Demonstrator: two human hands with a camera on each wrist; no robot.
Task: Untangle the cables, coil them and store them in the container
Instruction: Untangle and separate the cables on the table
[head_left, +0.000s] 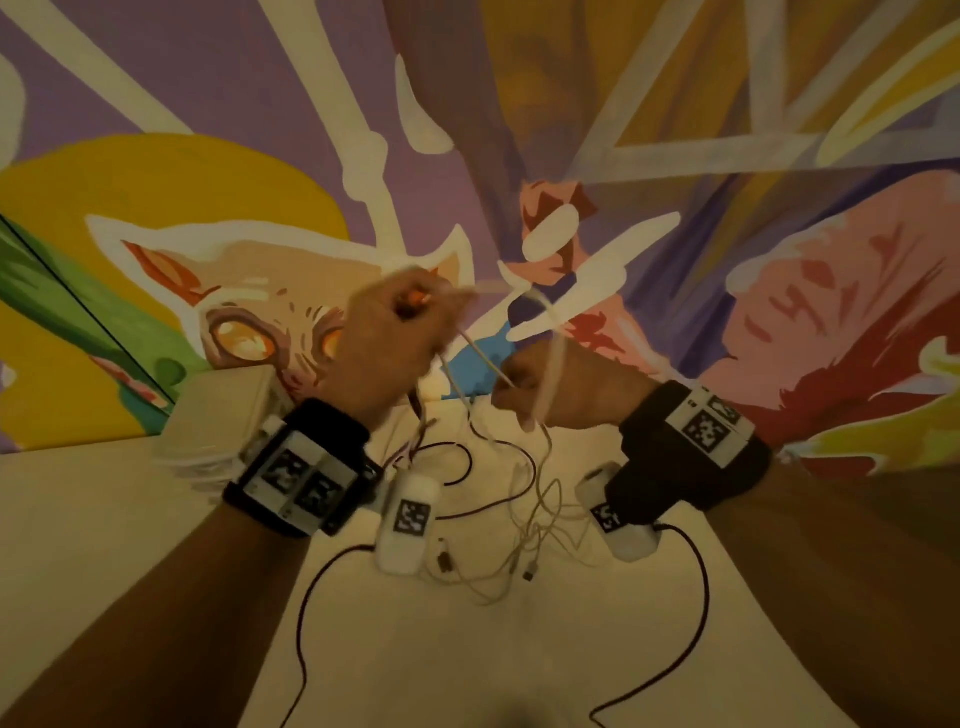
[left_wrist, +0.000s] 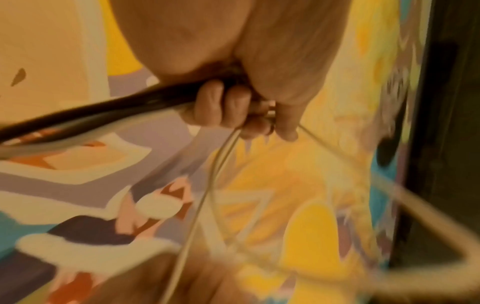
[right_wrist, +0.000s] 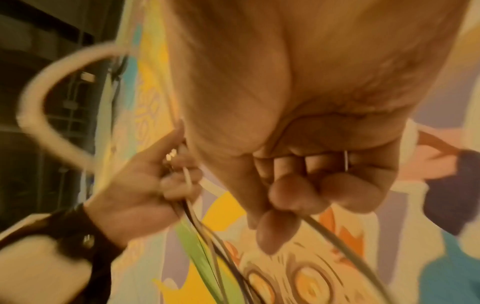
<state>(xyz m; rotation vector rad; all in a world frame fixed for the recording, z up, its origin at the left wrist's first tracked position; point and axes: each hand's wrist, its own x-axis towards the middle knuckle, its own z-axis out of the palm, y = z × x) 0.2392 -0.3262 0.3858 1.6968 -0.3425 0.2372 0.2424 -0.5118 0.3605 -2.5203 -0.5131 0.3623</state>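
Both hands are raised above the pale table (head_left: 156, 519). My left hand (head_left: 400, 332) grips a bundle of cables; in the left wrist view its fingers (left_wrist: 221, 107) curl round a dark cable (left_wrist: 103, 111) and thin white ones (left_wrist: 207, 185). My right hand (head_left: 535, 387), a fist to the right of the left hand, holds a white cable whose loop (head_left: 556, 353) arches above it. In the right wrist view its fingers (right_wrist: 293, 193) are curled on a cable (right_wrist: 342, 240). From both hands strands hang to a loose tangle (head_left: 524, 530) on the table.
A translucent white container (head_left: 218, 415) stands at the back left of the table, beside my left wrist. A painted mural wall (head_left: 675, 156) rises right behind the table. Dark leads (head_left: 696, 597) from the wrist cameras trail over the near part of the table.
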